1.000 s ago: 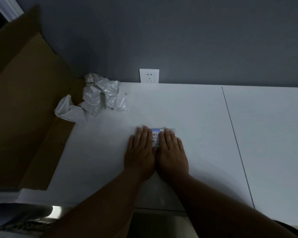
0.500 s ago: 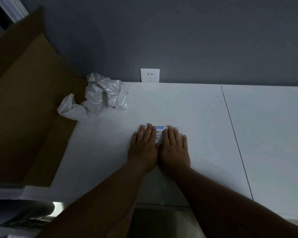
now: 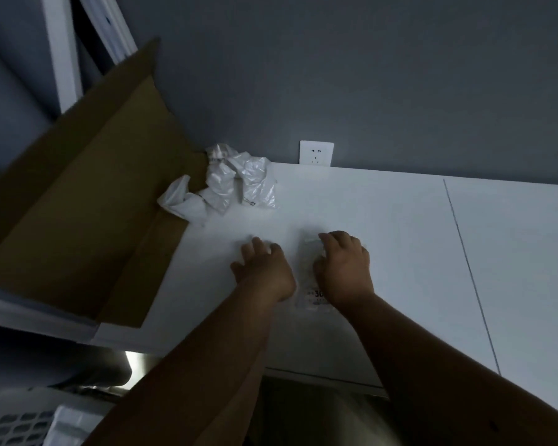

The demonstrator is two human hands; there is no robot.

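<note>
White plastic basket (image 3: 20,423) with a grid of slots nearest the viewer, at lower left, below the tabletop edge. Two bare forearms reaching forward over the near edge of the white tabletop (image 3: 400,239). Left hand (image 3: 264,268) lowered to the tabletop surface, knuckles up, fingers (image 3: 255,247) curled and slightly spread, blurred at the tips; no telling whether anything is pinched beneath them. Right hand (image 3: 343,268) just beside it across a narrow gap, fingers (image 3: 339,239) curled together over the far end of a clear plastic packet (image 3: 314,300), thumb set against its left edge. Packet flat on the tabletop, lengthwise away from the viewer, mostly under the right hand and wrist; near end with dark print "30" showing just left of the wrist, a strip also visible in the gap between the hands. Thin dark seam (image 3: 467,268) across the tabletop, well right of the hands. Farther back and to the left, crumpled white and clear plastic bags (image 3: 236,185) in a heap, touching an open brown cardboard box (image 3: 87,204) at the left tabletop edge, flap raised toward the wall. White wall socket (image 3: 316,152) just above the rear tabletop edge, right of the heap. Grey wall (image 3: 368,75) behind; white frame (image 3: 62,59) at upper left.
</note>
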